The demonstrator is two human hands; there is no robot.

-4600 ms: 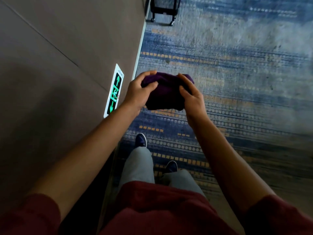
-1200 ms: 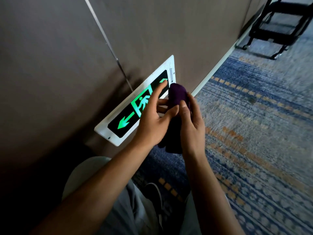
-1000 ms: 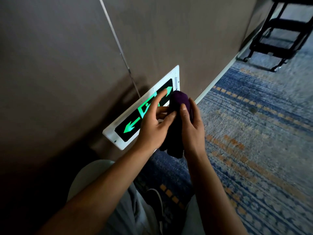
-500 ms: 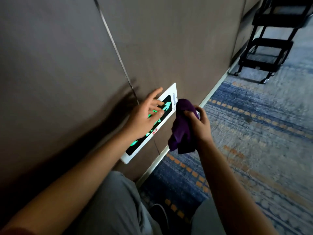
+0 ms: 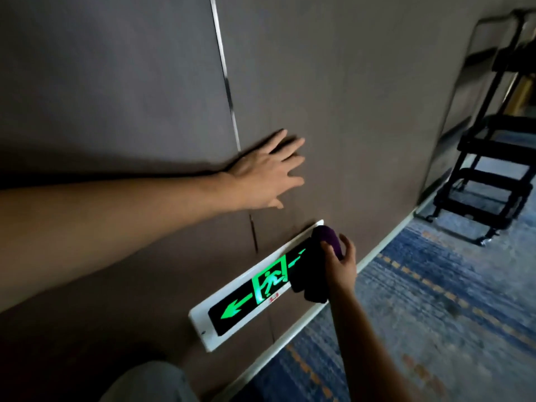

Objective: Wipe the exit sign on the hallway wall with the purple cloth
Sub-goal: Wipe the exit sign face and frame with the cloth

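The exit sign (image 5: 255, 288) is fixed low on the brown wall (image 5: 333, 97), just above the pale strip (image 5: 290, 340) where the wall meets the floor. A green arrow and a green running figure are lit up on it. The purple cloth (image 5: 316, 271) is pressed against the far end of the sign, so that end is hidden. The cloth is gripped by the right hand (image 5: 340, 262), with the fingers curled around it. The left hand (image 5: 266, 175) is laid flat on the wall above the sign, with the fingers spread apart. A thin metal line (image 5: 226, 82) is seen running up the wall beside that hand. A blue and orange carpet (image 5: 435, 314) is spread over the floor. A black cart (image 5: 490, 169) is parked farther down the hall; it is blurred, so maybe it is a rack. A grey knee (image 5: 150, 381) is seen at the bottom.
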